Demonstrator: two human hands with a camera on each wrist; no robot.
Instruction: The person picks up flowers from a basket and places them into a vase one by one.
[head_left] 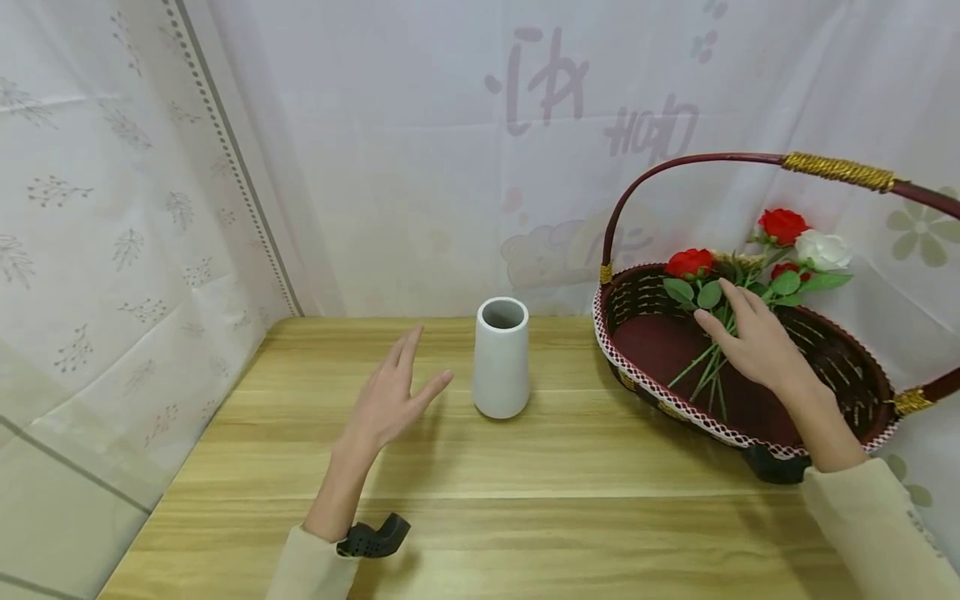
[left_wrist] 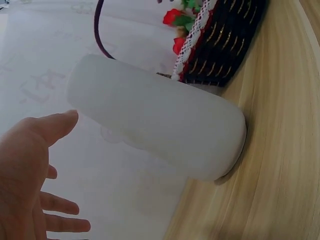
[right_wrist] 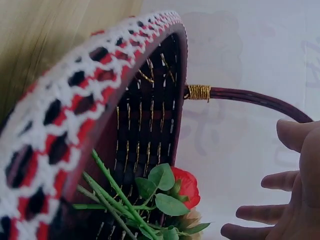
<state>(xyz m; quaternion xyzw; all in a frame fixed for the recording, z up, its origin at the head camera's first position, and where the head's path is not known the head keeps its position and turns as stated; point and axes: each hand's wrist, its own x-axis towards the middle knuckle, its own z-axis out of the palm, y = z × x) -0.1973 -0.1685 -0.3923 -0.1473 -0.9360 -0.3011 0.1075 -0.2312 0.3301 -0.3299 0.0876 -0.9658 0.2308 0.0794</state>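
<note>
Hovering right hand [head_left: 757, 346] over rose stems [head_left: 701, 371], grip spread, seemingly touching none.

We see soft, even, bright light with only faint shadows on the table [head_left: 525, 467] beside the vase [head_left: 501, 358], wide-angle bending toward the head view's edges, and slight blur on the near hands in both wrist views.

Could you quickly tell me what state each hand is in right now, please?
Left hand: open, fingers spread, beside the vase, holding nothing.
Right hand: open, over the flower stems in the basket, gripping nothing yet.
</note>
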